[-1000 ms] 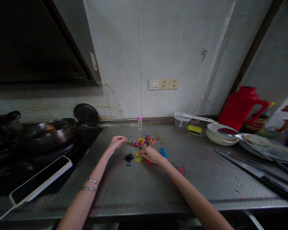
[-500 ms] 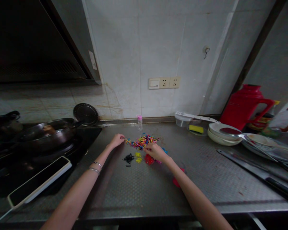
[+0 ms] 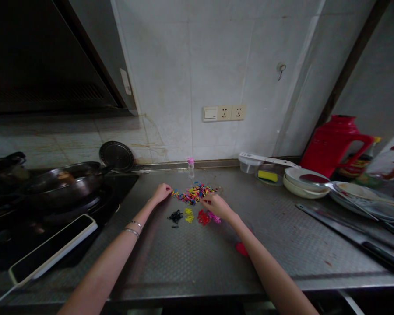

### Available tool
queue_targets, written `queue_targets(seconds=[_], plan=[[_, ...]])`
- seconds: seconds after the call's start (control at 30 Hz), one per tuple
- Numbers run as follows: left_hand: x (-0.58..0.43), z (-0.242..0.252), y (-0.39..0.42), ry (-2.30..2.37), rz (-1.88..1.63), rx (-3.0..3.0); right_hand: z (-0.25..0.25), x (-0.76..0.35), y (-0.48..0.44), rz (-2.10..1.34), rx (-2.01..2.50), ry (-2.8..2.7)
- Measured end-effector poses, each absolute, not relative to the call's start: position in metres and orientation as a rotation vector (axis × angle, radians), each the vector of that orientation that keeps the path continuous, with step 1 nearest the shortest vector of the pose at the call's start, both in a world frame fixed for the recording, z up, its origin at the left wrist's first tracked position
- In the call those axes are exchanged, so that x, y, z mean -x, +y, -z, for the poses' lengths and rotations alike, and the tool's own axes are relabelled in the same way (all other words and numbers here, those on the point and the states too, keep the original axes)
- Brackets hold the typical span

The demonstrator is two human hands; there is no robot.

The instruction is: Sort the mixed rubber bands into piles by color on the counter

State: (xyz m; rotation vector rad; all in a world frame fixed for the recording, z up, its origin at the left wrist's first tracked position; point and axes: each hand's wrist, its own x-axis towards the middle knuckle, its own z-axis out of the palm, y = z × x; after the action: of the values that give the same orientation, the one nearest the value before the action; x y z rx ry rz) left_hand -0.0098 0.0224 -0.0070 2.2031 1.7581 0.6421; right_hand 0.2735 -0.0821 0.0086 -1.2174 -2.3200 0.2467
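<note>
A mixed pile of tiny coloured pieces point(image 3: 194, 193) lies on the steel counter point(image 3: 190, 258). In front of it sit small sorted heaps: black point(image 3: 176, 215), yellow point(image 3: 188, 214), red point(image 3: 202, 216) and pink point(image 3: 214, 216). My left hand point(image 3: 161, 191) rests at the pile's left edge with fingers curled in a pinch. My right hand point(image 3: 216, 205) is at the pile's near right edge, fingers pinched together over the pieces. What either pinch holds is too small to see. A red patch point(image 3: 240, 249) shows under my right forearm.
A small pink-capped bottle point(image 3: 191, 166) stands behind the pile. A phone point(image 3: 51, 247) lies on the stove at left beside a dark pan point(image 3: 61, 183). At right are stacked bowls point(image 3: 304, 181), a yellow sponge point(image 3: 268, 176), a red jug point(image 3: 335, 144) and a long knife point(image 3: 351, 238).
My right hand moved from the sorted heaps near the yellow pieces up and right to the mixed pile's edge. My left hand barely shifted. The red heap is now uncovered.
</note>
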Motion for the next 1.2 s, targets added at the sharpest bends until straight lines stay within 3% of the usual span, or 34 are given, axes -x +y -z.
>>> queue_targets(seconds=[0.27,0.47,0.67,0.97,1.2], plan=[[0.000,-0.008,0.014,1.802,-0.656,-2.238,-0.011,-0.284,-0.081,-0.221,1.404,-2.276],[-0.046,-0.024,-0.012,1.340,-0.805,-2.460,-0.008,-0.295,-0.075,-0.105,1.473,-2.223],[-0.106,-0.018,-0.048,0.960,-0.687,-2.491,-0.007,-0.307,-0.073,-0.091,1.555,-2.169],[-0.134,-0.001,-0.072,0.918,-0.614,-2.542,-0.004,-0.315,-0.071,-0.095,1.569,-2.138],[-0.100,0.002,-0.055,1.106,-0.777,-2.313,0.000,-0.319,-0.069,-0.074,1.609,-2.115]])
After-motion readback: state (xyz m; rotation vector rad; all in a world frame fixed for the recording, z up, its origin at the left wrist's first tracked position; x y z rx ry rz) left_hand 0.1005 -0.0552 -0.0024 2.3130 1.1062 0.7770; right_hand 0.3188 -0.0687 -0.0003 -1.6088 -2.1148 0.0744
